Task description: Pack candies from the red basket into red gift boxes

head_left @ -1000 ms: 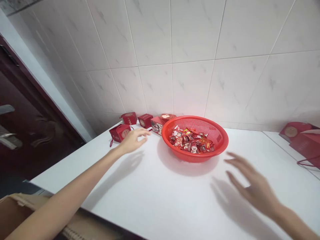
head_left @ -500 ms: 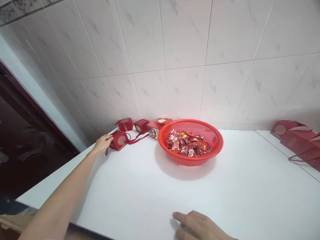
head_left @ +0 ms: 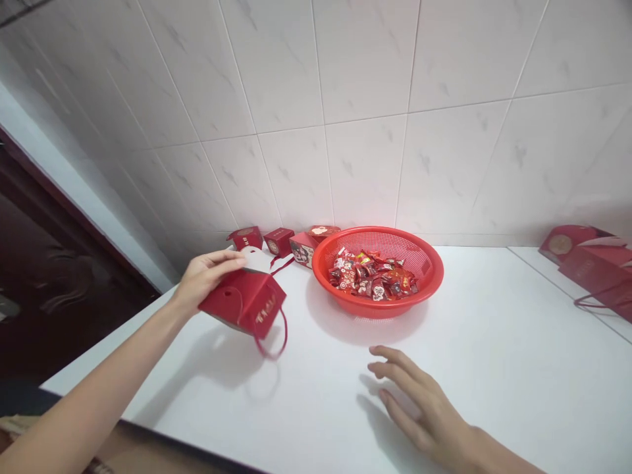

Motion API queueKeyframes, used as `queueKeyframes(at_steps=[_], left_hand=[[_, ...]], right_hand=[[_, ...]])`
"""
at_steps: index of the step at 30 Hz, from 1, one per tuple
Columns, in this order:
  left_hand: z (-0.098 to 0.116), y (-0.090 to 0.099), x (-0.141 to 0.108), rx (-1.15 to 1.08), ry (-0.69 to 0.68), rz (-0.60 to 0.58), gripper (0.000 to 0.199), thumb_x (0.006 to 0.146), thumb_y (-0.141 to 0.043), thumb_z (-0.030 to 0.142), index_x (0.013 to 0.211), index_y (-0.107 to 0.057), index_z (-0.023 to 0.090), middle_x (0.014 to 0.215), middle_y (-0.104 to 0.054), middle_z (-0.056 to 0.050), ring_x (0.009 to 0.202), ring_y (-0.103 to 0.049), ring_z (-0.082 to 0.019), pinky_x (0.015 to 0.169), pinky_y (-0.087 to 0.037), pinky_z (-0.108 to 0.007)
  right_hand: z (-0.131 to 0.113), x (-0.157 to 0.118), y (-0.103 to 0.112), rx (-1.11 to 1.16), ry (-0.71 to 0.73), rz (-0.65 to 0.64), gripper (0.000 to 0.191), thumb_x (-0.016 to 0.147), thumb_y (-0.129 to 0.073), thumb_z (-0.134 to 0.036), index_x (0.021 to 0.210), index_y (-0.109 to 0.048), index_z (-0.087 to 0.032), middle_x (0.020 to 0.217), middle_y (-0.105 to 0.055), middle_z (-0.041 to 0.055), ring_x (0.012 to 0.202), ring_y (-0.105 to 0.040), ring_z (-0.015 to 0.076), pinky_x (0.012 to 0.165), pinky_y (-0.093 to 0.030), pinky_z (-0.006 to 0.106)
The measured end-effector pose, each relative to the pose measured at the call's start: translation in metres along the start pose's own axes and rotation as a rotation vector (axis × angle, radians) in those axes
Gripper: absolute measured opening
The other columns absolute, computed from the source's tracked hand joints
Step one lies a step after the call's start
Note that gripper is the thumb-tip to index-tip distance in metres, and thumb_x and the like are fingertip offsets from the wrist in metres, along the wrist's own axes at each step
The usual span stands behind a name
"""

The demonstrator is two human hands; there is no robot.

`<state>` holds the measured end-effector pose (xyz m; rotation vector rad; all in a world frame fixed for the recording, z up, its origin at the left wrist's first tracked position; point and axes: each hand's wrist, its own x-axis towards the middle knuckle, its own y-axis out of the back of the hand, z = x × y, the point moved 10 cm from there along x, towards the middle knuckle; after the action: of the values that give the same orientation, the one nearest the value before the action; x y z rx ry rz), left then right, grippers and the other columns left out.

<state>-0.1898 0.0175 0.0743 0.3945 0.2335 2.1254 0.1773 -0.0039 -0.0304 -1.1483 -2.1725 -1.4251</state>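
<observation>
Red perforated basket (head_left: 378,305) holding wrapped sweets (head_left: 375,276) on the tabletop (head_left: 316,395); our left hand (head_left: 207,280) grips a red box (head_left: 241,299), our right hand (head_left: 424,408) open, empty.

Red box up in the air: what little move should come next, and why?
Perhaps bring the right hand over to steady the red box: the left hand alone holds it, tilted above the table, and the right hand is empty.

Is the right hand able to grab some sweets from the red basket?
Probably yes: the right hand is empty with fingers spread, and the red basket sits just beyond, open on top, nothing between them but bare white table.
</observation>
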Motion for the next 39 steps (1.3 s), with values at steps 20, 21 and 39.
queueKeyframes(at_steps=[20,21,39], left_hand=[[0.013,-0.186,-0.098,-0.011,-0.254,-0.546,0.026,0.083,-0.065,0.03,0.106,-0.071,0.019,0.116,-0.071,-0.008,0.113,-0.064,-0.026,0.103,-0.05,-0.04],[0.01,-0.186,-0.099,-0.007,-0.235,-0.539,0.03,0.082,-0.066,0.031,0.109,-0.07,0.02,0.119,-0.07,-0.008,0.115,-0.064,-0.026,0.103,-0.05,-0.04],[0.01,-0.198,-0.119,0.362,-0.301,-0.589,0.073,0.069,-0.066,0.02,0.139,-0.047,0.017,0.14,-0.051,-0.014,0.133,-0.05,-0.032,0.113,-0.041,-0.046]], right_hand=[[-0.035,0.054,0.011,0.001,-0.025,-0.229,0.019,0.097,-0.055,-0.027,0.107,-0.069,-0.019,0.085,-0.061,0.0051,0.071,-0.053,0.0159,0.065,-0.045,0.029],[-0.039,0.054,0.007,0.057,-0.001,-0.249,0.018,0.097,-0.056,-0.027,0.105,-0.07,-0.02,0.089,-0.061,0.0056,0.075,-0.054,0.0158,0.067,-0.046,0.028],[-0.073,0.053,-0.019,-0.366,0.356,-0.208,0.027,0.097,-0.044,-0.012,0.074,-0.059,-0.016,0.072,-0.056,0.003,0.061,-0.038,0.0154,0.06,-0.026,0.032]])
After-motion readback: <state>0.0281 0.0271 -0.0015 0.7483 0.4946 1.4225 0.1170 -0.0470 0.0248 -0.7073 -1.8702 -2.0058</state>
